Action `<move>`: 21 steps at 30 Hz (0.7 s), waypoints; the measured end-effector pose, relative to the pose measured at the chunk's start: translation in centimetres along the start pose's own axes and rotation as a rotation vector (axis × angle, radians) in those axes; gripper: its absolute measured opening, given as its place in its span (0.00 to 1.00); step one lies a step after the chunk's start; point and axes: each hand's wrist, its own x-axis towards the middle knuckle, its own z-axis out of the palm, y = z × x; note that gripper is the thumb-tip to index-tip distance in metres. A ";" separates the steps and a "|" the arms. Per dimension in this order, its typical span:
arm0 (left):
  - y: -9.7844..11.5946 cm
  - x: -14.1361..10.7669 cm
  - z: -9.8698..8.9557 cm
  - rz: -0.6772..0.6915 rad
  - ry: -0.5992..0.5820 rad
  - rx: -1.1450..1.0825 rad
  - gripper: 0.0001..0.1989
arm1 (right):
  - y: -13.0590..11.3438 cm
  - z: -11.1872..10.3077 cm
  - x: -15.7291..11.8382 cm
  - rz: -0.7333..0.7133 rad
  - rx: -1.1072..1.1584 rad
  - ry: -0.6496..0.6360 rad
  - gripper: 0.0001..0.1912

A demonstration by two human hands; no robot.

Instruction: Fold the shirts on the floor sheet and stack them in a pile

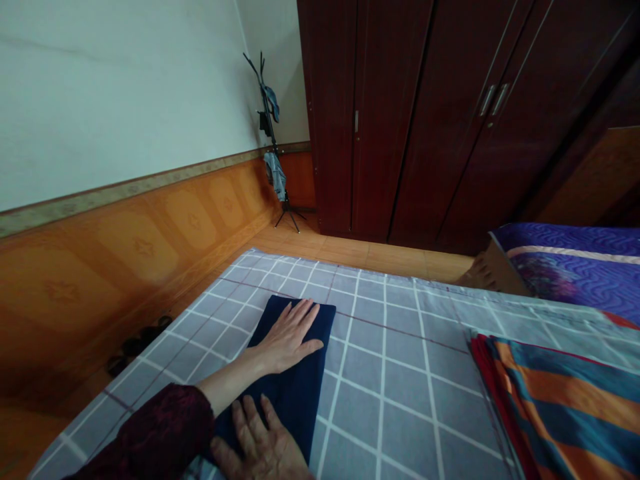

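A dark blue folded cloth (300,387), smooth and long, lies flat on a bed with a grey checked sheet (400,373). Its exact kind of garment cannot be made out. My left hand (287,337), coming out of a dark maroon sleeve, rests palm down on the far part of the cloth with its fingers stretched out. Nearer to me, my right hand (265,443) presses flat on the same cloth, fingers apart; its wrist is cut off by the lower edge of the view. Neither hand grasps anything.
Folded striped cloth in orange, teal and red (575,393) lies on the bed at the right. Beyond the bed stand a dark red wardrobe (380,133) and a coat rack (273,127). A purple bedspread (585,267) is at far right; dark shoes (137,343) sit by the left wall.
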 end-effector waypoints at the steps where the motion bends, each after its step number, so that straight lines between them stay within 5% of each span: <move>1: -0.7 -0.4 0.5 -0.038 -0.019 0.019 0.37 | 0.0 0.0 0.1 -0.007 -0.015 -0.009 0.22; 12: -5.8 6.1 2.4 -0.089 0.049 0.051 0.34 | 0.6 1.4 1.0 -0.033 -0.053 0.040 0.21; 17: -6.2 8.1 1.8 -0.153 0.103 0.037 0.33 | 0.5 1.1 0.7 -0.010 0.007 -0.060 0.21; 21: -4.9 6.5 0.0 -0.156 0.124 0.019 0.33 | 0.3 -0.1 -0.2 -0.020 0.022 -0.069 0.22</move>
